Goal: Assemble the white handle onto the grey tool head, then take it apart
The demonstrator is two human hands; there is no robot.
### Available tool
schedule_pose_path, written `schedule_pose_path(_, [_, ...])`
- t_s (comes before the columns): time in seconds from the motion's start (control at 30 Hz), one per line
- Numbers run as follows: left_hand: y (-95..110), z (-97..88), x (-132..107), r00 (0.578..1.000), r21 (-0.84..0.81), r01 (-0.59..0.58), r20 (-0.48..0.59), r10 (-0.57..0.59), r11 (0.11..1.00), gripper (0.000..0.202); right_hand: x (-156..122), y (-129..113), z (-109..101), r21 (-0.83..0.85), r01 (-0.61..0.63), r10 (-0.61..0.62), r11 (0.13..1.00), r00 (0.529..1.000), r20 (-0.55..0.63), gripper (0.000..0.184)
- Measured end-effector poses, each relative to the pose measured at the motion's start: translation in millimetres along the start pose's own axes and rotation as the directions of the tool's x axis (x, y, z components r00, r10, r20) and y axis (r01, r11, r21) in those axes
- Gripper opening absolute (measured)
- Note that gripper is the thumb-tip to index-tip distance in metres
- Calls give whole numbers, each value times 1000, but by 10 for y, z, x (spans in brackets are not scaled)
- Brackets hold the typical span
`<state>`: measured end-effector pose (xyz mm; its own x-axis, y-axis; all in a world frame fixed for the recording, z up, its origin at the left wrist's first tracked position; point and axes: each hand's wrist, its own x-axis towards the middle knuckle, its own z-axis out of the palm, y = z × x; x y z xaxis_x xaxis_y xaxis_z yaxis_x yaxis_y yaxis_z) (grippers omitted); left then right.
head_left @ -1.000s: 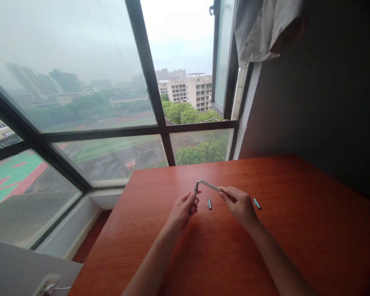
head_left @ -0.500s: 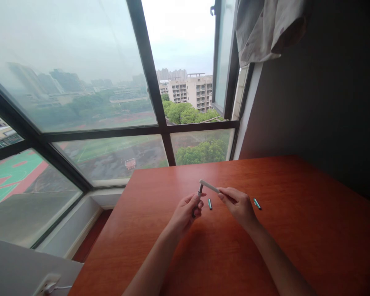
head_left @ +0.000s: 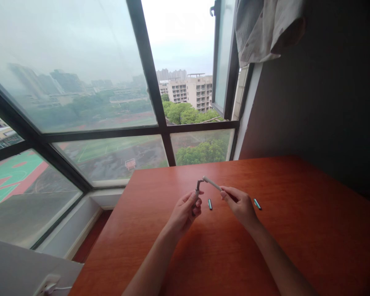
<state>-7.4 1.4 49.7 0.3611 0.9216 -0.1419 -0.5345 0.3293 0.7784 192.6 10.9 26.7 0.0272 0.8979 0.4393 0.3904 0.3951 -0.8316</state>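
Note:
Above the reddish wooden table (head_left: 296,230), my left hand (head_left: 185,211) is closed round a thin dark grey rod-like piece (head_left: 197,187) held upright. My right hand (head_left: 239,205) pinches the near end of a slim white stick (head_left: 212,183) that points up and left. The tips of the two pieces meet or nearly meet between my hands. One small teal cartridge (head_left: 209,204) lies on the table between my hands. A second teal cartridge (head_left: 257,204) lies just right of my right hand.
A large window with dark frames (head_left: 160,131) runs along the table's far and left side. A pale cloth (head_left: 265,28) hangs at the top right beside a dark wall (head_left: 327,102). A white socket with a cable (head_left: 47,283) sits at the lower left.
The white stick's far end shifted a little right and back, staying close to the top of the dark piece. Both hands stayed nearly in place. The teal cartridges have not moved.

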Motion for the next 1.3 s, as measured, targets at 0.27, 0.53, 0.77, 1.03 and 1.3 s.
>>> schedule_pose_path(0.27, [-73, -11, 25, 1000, -16, -24, -15, 24, 1000, 29, -29, -30, 72, 45, 33, -35, 998, 998, 52, 28])
schedule_pose_path(0.53, [-83, -19, 52, 991, -12, -117, -68, 116, 993, 32, -39, 17, 108, 78, -33, 30, 996, 999, 45, 32])
schedule_pose_path(0.77, [-102, -30, 76, 972, 150, -191, -108, 208, 970, 35, -55, -13, 124, 209, -145, 126, 967, 987, 100, 38])
schedule_pose_path(1.03, [-143, -44, 74, 975, 271, -193, -58, 216, 943, 34, -55, -32, 140, 287, -235, 208, 929, 971, 120, 44])
schedule_pose_path(1.3, [-134, -31, 83, 958, 167, -238, -119, 259, 957, 36, -65, -16, 163, 320, -232, 187, 919, 968, 164, 44])
